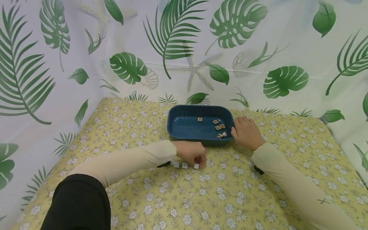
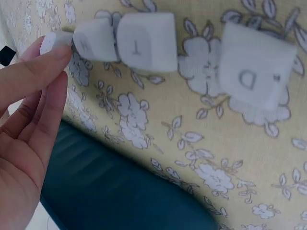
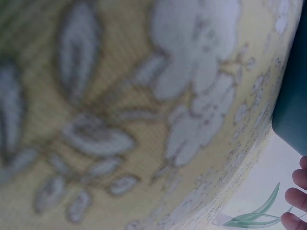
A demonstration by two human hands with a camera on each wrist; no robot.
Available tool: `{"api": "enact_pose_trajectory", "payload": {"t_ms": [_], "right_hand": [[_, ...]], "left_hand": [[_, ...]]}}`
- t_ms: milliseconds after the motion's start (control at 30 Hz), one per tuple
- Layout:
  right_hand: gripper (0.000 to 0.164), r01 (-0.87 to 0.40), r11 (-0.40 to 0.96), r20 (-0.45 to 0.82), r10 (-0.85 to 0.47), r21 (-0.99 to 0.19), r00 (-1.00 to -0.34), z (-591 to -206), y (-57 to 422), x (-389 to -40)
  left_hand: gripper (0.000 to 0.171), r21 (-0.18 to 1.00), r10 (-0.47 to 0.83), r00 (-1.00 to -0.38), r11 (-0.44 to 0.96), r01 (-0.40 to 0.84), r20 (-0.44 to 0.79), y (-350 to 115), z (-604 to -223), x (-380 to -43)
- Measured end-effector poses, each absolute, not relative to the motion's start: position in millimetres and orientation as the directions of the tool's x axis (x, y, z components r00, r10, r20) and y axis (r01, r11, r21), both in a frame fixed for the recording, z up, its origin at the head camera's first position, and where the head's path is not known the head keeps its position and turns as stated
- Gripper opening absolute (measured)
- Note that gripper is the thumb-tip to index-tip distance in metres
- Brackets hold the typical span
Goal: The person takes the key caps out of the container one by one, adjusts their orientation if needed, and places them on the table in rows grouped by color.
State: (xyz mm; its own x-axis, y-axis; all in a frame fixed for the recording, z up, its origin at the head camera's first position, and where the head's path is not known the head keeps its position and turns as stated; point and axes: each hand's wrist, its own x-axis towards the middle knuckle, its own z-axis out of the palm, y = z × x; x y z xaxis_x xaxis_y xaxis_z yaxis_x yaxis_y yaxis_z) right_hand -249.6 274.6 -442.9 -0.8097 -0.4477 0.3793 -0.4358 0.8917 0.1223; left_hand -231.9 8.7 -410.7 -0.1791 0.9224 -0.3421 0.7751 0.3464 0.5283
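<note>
My left hand (image 1: 191, 153) is just in front of the blue plastic basin, its thumb and fingers pinching a small white keycap (image 2: 53, 42) low over the cloth. Beside it runs a row of white keycaps: one with a faint letter (image 2: 95, 40), one marked T (image 2: 147, 43) and one marked D (image 2: 256, 67). My right hand (image 1: 247, 131) rests against the right end of the basin (image 1: 198, 139), thumb at the rim. In the right wrist view only some fingertips (image 3: 296, 196) show, beside the basin wall.
Several loose keycaps (image 1: 217, 127) lie in the basin, mostly at its right side, with a single keycap (image 1: 199, 119) near the back. A yellow floral cloth (image 1: 172, 198) covers the table. Behind it hangs a white leaf-print curtain (image 1: 184, 83).
</note>
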Motion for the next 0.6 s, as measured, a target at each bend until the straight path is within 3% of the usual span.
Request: {"api": "enact_pose_trajectory", "payload": {"t_ms": [600], "right_hand": [[0.026,-0.433,0.895,0.376,-0.44,0.109,-0.815,-444,275,-250]], "left_hand": [[0.02,0.604,0.909,-0.168,0.383,0.699,-0.382,2,-420,-245]]}}
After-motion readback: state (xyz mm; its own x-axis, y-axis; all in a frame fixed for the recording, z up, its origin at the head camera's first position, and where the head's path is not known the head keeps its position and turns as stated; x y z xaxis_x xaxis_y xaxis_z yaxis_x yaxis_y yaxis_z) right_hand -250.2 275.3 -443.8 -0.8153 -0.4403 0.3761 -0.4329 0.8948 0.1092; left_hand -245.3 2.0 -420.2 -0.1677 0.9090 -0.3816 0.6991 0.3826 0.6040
